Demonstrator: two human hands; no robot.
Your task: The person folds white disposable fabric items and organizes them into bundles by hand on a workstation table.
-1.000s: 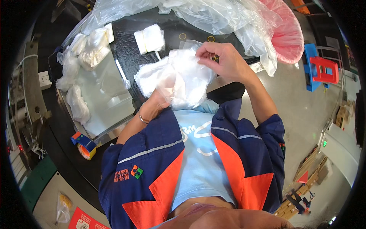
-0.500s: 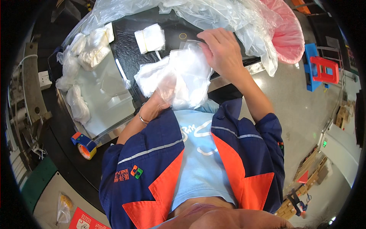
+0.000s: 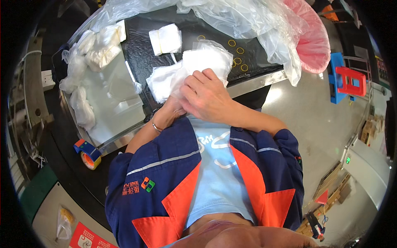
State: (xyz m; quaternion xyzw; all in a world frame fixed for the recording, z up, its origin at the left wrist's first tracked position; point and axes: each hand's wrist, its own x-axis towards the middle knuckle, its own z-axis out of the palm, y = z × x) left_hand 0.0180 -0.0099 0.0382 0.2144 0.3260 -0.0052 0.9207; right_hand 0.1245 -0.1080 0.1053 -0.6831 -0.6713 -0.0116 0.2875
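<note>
Plastic bags [image 3: 206,57] at twelve o'clock, over counter [image 3: 138,39]. Right hand [image 3: 209,98] at their six-o'clock edge, fingers curled together. Left hand [image 3: 174,106] partly covered, can't tell its fingers. Banded bundle [image 3: 165,39] at eleven.

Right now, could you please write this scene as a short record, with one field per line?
Right hand: curled at the clear bags, overlapping the left hand
Left hand: partly hidden behind the right; grip unclear
Banded bundle: on the black surface, beyond the clear bags
Yellow bands: several, right of the bags
Tape dispenser: at left, blue and red
</note>
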